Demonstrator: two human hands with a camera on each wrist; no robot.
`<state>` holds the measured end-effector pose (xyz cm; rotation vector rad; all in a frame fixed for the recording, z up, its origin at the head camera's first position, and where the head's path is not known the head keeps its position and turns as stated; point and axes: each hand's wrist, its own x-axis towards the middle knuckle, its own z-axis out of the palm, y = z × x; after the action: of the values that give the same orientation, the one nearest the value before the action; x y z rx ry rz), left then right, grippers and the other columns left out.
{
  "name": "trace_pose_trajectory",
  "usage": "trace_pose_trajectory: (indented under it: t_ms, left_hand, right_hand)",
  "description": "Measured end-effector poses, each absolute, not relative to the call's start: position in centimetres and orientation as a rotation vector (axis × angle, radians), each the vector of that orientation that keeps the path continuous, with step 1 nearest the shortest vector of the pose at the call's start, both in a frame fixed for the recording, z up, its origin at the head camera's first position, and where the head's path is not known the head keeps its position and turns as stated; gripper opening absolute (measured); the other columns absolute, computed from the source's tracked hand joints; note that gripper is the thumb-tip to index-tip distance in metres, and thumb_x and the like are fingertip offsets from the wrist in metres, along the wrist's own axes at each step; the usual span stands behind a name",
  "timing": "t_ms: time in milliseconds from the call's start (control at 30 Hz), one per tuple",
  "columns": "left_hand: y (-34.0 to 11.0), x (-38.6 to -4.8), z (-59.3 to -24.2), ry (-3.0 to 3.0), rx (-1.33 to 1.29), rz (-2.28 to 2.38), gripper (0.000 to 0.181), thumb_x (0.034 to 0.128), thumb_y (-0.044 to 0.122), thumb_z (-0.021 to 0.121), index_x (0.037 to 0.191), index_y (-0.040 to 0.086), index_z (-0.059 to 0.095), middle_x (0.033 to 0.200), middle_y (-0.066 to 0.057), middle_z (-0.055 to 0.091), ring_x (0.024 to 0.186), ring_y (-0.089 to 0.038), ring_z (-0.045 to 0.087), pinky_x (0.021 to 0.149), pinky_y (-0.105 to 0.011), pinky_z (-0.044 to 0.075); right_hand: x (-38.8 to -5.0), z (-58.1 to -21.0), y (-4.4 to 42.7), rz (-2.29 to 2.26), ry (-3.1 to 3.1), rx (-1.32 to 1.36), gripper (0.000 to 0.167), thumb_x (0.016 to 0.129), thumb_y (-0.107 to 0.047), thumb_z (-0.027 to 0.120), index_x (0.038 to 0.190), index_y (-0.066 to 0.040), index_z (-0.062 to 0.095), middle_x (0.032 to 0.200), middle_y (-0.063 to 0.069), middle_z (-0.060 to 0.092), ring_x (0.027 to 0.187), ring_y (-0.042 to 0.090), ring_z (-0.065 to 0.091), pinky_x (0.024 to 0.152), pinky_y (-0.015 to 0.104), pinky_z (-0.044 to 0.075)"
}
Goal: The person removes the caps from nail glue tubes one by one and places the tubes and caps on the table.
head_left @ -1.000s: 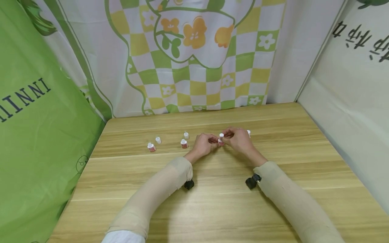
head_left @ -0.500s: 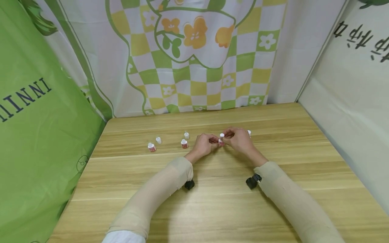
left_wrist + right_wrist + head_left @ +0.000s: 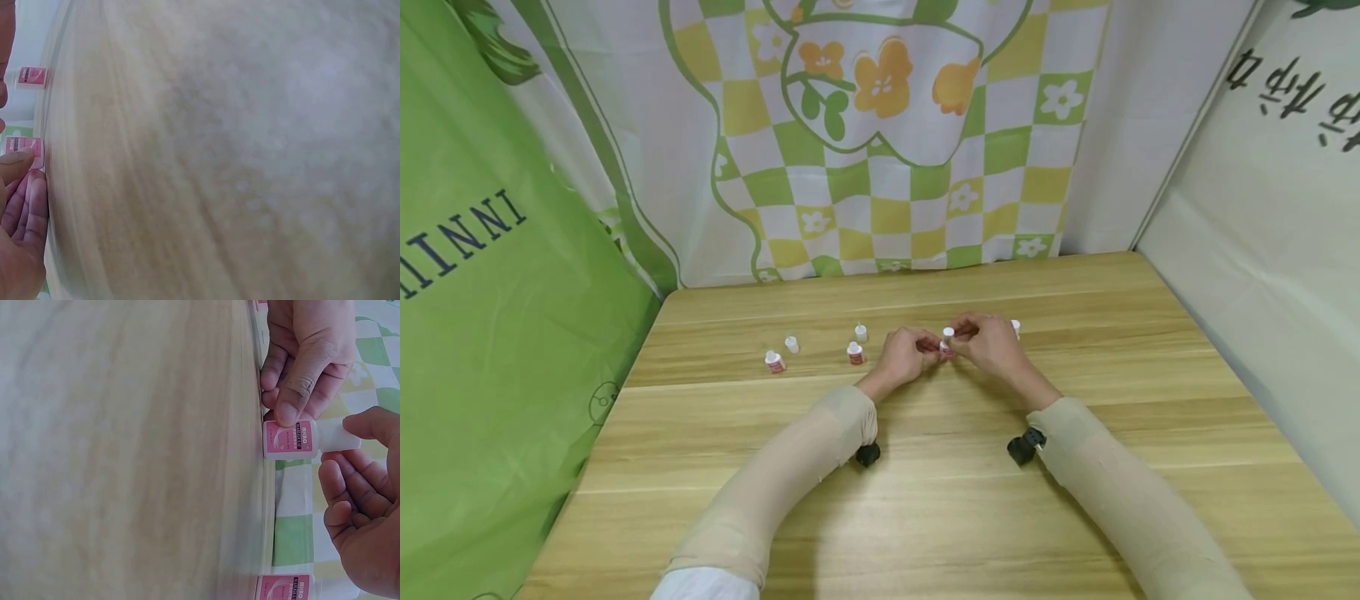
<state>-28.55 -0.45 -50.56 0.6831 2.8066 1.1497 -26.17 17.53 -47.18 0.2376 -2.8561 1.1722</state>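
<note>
In the head view my left hand (image 3: 901, 362) and right hand (image 3: 992, 343) meet over a small nail glue bottle (image 3: 947, 350) standing on the table. The right wrist view shows its pink label (image 3: 289, 439) facing the camera. My left thumb and fingers pinch the bottle's body from the side. The right hand pinches the white cap (image 3: 339, 435) at the bottle's top between thumb and fingers. Whether the cap is loose cannot be seen. To the left stand two similar bottles, a nearer one (image 3: 856, 354) and a farther one (image 3: 775, 362), both without large caps.
Behind those bottles stand two small white caps, one left (image 3: 792, 344) and one right (image 3: 861, 333). Another capped glue bottle (image 3: 286, 587) is just right of my right hand, mostly hidden in the head view. A patterned curtain (image 3: 880, 208) hangs at the wooden table's (image 3: 925, 517) back edge.
</note>
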Motion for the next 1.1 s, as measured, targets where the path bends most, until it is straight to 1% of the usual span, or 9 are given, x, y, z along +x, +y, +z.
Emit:
trace_pose_trajectory:
  t_ms: [267, 533, 767, 1000, 1100]
  left_hand:
    - [-0.37, -28.59, -50.53, 2.819, 0.689, 1.144, 0.017, 0.0895, 0.021, 0.076, 0.102, 0.01, 0.079, 0.094, -0.001, 0.079, 0.083, -0.011, 0.075, 0.087, -0.026, 0.056]
    - [-0.35, -28.54, -50.41, 2.797, 0.668, 1.159, 0.017, 0.0893, 0.019, 0.076, 0.102, 0.009, 0.078, 0.095, -0.002, 0.079, 0.083, -0.012, 0.075, 0.08, -0.022, 0.056]
    - [-0.38, -28.52, -50.36, 2.783, 0.647, 1.203, 0.014, 0.0868, 0.017, 0.078, 0.099, 0.01, 0.079, 0.092, -0.002, 0.079, 0.082, -0.011, 0.074, 0.076, -0.018, 0.055]
    - [-0.33, -28.57, -50.41, 2.798, 0.65, 1.159, 0.017, 0.0887, 0.02, 0.077, 0.102, 0.01, 0.078, 0.096, -0.002, 0.079, 0.085, -0.012, 0.075, 0.08, -0.02, 0.056]
    - [-0.35, -28.63, -50.47, 2.787, 0.646, 1.16, 0.017, 0.0894, 0.02, 0.076, 0.103, 0.009, 0.078, 0.097, -0.002, 0.079, 0.086, -0.012, 0.075, 0.079, -0.019, 0.056]
  right_hand:
    - [-26.1, -47.14, 17.65, 1.191, -2.859, 0.22, 0.024, 0.091, -0.027, 0.072, 0.106, -0.008, 0.072, 0.098, 0.009, 0.076, 0.089, 0.022, 0.072, 0.079, 0.038, 0.058]
    - [-26.09, -47.17, 17.59, 1.18, -2.849, 0.222, 0.024, 0.091, -0.027, 0.073, 0.105, -0.008, 0.072, 0.097, 0.009, 0.076, 0.089, 0.022, 0.072, 0.08, 0.038, 0.058]
    - [-26.04, -47.07, 17.56, 1.196, -2.849, 0.221, 0.023, 0.09, -0.025, 0.073, 0.104, -0.008, 0.072, 0.097, 0.009, 0.076, 0.089, 0.022, 0.072, 0.08, 0.037, 0.058]
    - [-26.01, -47.11, 17.5, 1.201, -2.843, 0.218, 0.023, 0.09, -0.026, 0.074, 0.103, -0.008, 0.072, 0.097, 0.009, 0.076, 0.088, 0.021, 0.072, 0.079, 0.036, 0.058]
    - [-26.01, -47.11, 17.45, 1.2, -2.848, 0.217, 0.022, 0.09, -0.025, 0.074, 0.103, -0.008, 0.072, 0.097, 0.009, 0.076, 0.088, 0.021, 0.072, 0.079, 0.037, 0.058]
